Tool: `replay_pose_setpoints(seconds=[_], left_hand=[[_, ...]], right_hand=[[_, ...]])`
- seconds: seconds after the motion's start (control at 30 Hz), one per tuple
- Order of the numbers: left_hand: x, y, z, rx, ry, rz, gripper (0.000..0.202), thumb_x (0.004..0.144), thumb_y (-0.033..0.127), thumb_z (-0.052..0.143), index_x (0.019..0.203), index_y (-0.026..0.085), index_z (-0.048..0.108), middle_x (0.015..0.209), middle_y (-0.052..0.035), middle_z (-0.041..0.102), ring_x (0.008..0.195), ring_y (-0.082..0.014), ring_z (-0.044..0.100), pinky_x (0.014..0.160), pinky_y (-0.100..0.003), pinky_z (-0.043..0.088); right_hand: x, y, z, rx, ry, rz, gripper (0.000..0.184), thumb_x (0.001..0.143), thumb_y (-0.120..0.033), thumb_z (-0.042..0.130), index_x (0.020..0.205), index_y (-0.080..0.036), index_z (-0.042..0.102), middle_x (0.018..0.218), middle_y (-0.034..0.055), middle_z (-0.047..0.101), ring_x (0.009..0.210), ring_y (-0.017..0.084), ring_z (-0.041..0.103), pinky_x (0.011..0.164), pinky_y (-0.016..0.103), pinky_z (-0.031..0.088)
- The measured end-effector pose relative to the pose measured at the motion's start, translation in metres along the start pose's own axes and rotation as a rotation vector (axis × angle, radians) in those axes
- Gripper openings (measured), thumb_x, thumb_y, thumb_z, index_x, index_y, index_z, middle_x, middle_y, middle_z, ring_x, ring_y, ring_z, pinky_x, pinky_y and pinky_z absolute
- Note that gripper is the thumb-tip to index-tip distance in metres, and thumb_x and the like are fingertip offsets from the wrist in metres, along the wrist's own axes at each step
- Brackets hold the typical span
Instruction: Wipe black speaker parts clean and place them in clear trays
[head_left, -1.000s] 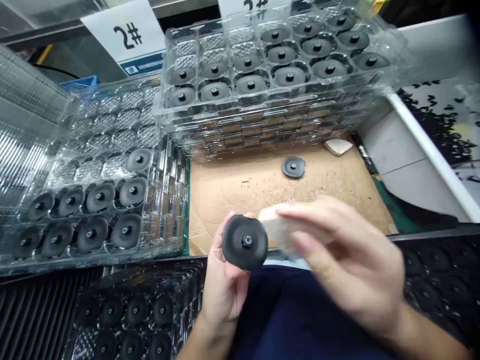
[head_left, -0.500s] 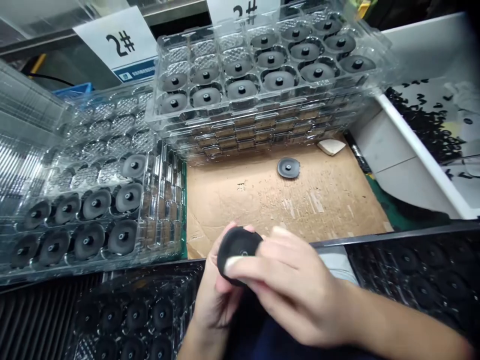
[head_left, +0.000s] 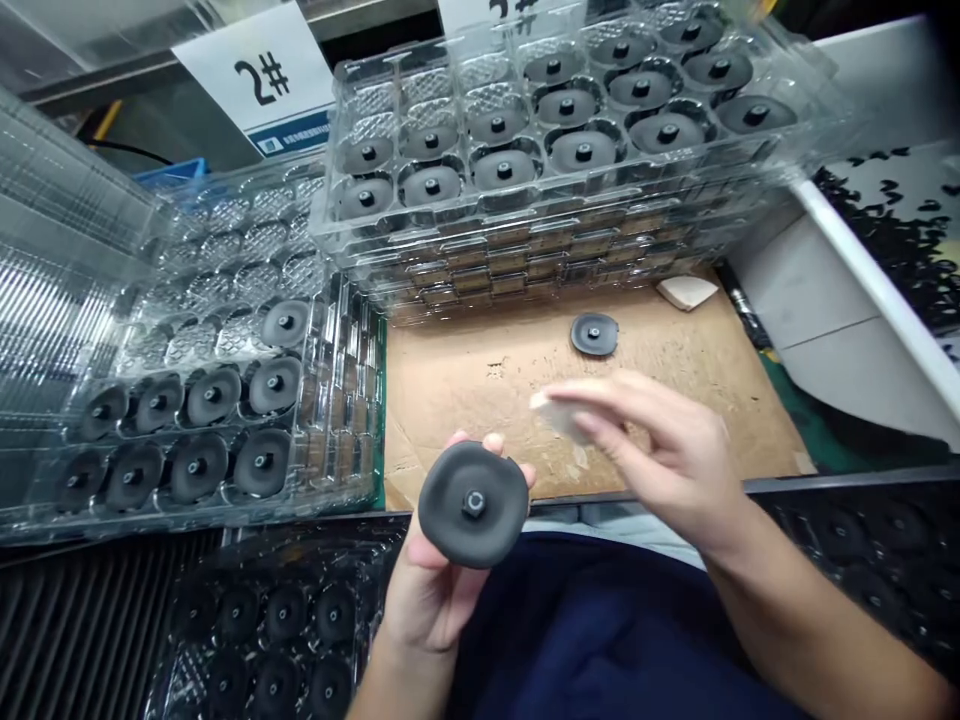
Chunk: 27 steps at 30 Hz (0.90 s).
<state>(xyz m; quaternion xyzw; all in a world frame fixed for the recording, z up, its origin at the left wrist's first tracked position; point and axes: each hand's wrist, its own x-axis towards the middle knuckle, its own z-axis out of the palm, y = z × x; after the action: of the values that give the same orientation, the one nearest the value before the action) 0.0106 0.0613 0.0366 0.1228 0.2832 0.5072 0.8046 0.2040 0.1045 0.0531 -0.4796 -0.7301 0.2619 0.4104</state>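
Observation:
My left hand (head_left: 429,598) holds a dark rounded disc (head_left: 472,535) from beneath, face up, with a small stud at its centre and a notch at its upper right rim. Over the cardboard sheet (head_left: 450,390), my right hand (head_left: 671,465) pinches a pale wedge-shaped pad (head_left: 564,418), slightly blurred, apart from the disc. A second dark disc (head_left: 594,335) lies on the cardboard beyond my right hand. Near it rests another off-white wedge-shaped pad (head_left: 687,291).
Stacked clear trays (head_left: 480,225) stand at the back, partly filled with discs. Another clear tray stack (head_left: 330,400) is at left. Dark trays of discs flank me below. At right, a white bin (head_left: 874,260) borders many small black pieces (head_left: 892,215).
My right hand has moved off the disc, up and to the right, and the pale pad now shows in its fingers. The disc in my left hand is now fully exposed.

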Motion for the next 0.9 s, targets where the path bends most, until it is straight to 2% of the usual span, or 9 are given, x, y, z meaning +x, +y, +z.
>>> replay_pose_setpoints(seconds=[0.13,0.23,0.33,0.4,0.47,0.57,0.63,0.73,0.9], left_hand=[[0.004,-0.005,0.002,-0.025,-0.015,-0.036,0.053,0.062,0.042,0.077,0.113,0.033,0.065,0.120,0.0039,0.069,0.108,-0.0215,0.065,0.092,-0.024,0.052],[0.007,-0.007,0.001,-0.032,-0.026,-0.070,0.053,0.062,0.042,0.077,0.113,0.032,0.066,0.119,0.0022,0.070,0.106,-0.0213,0.066,0.092,-0.025,0.051],[0.008,-0.008,0.004,-0.015,-0.032,-0.083,0.054,0.062,0.043,0.077,0.112,0.030,0.066,0.117,0.0001,0.070,0.104,-0.0224,0.067,0.093,-0.028,0.051],[0.008,-0.010,0.007,0.003,-0.027,-0.097,0.056,0.059,0.044,0.079,0.112,0.030,0.067,0.115,-0.0006,0.071,0.103,-0.0232,0.068,0.093,-0.029,0.051],[0.007,-0.015,0.008,0.030,0.016,-0.113,0.055,0.059,0.046,0.079,0.110,0.030,0.067,0.110,0.0003,0.073,0.102,-0.0232,0.068,0.094,-0.030,0.052],[0.005,-0.021,0.005,0.082,0.119,-0.115,0.051,0.061,0.047,0.078,0.108,0.029,0.069,0.103,0.0011,0.073,0.104,-0.0222,0.067,0.094,-0.029,0.052],[0.005,-0.023,0.002,0.104,0.146,-0.117,0.049,0.060,0.044,0.080,0.105,0.026,0.070,0.102,-0.0001,0.073,0.100,-0.0203,0.067,0.089,-0.026,0.054],[0.005,-0.024,0.001,0.118,0.150,-0.121,0.036,0.058,0.044,0.081,0.087,0.024,0.073,0.086,0.0024,0.074,0.086,-0.0151,0.070,0.078,-0.019,0.056],[0.011,-0.021,0.007,0.199,0.176,-0.106,0.032,0.059,0.048,0.079,0.080,0.025,0.071,0.077,0.0030,0.069,0.092,-0.0185,0.068,0.080,-0.024,0.057]], right_hand=[[-0.039,0.035,0.004,-0.069,-0.004,0.320,0.024,0.091,-0.026,0.048,0.110,-0.020,0.061,0.107,0.0061,0.070,0.091,0.019,0.066,0.069,0.028,0.051],[-0.053,0.048,0.004,-0.088,-0.129,0.374,0.024,0.089,-0.027,0.048,0.106,-0.018,0.063,0.096,0.0055,0.072,0.073,0.018,0.067,0.060,0.028,0.051],[-0.042,0.035,-0.005,-0.103,-0.050,0.378,0.022,0.090,-0.027,0.050,0.105,-0.019,0.063,0.096,0.0055,0.071,0.074,0.018,0.066,0.059,0.028,0.050],[-0.026,0.014,-0.011,-0.071,0.067,0.290,0.020,0.091,-0.024,0.051,0.108,-0.021,0.062,0.102,0.0046,0.070,0.083,0.018,0.065,0.064,0.028,0.049],[-0.010,-0.009,-0.012,-0.004,0.105,0.037,0.022,0.093,-0.020,0.049,0.112,-0.023,0.062,0.101,0.0020,0.070,0.084,0.015,0.064,0.069,0.028,0.046],[0.006,-0.030,-0.005,0.055,-0.097,-0.340,0.029,0.097,-0.017,0.039,0.107,-0.020,0.066,0.081,0.0001,0.070,0.070,0.013,0.059,0.065,0.030,0.039],[0.010,-0.032,-0.001,-0.006,-0.243,-0.290,0.031,0.094,-0.013,0.039,0.100,-0.019,0.068,0.075,0.0000,0.067,0.067,0.013,0.056,0.063,0.030,0.035],[0.011,-0.031,0.002,-0.246,-0.227,-0.121,0.028,0.089,-0.008,0.044,0.093,-0.017,0.070,0.073,0.0018,0.064,0.065,0.014,0.051,0.062,0.031,0.029],[0.012,-0.029,0.000,0.037,-0.210,-0.359,0.030,0.093,-0.012,0.040,0.101,-0.017,0.068,0.074,-0.0008,0.064,0.065,0.012,0.052,0.062,0.029,0.031]])
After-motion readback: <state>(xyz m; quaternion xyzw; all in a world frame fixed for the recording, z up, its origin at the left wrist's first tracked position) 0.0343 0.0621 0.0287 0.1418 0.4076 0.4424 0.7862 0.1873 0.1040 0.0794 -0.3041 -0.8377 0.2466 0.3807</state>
